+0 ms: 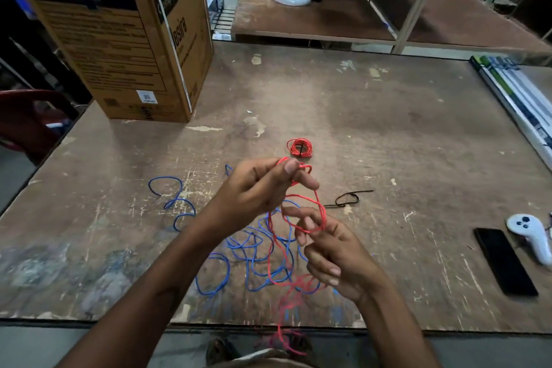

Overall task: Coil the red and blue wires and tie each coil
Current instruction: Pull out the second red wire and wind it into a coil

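Presently left hand (pixel 254 188) pinching red wire (pixel 310 212), right hand (pixel 331 251) looping it

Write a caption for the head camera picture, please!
Both hands loop red wire above tangled blue wire.
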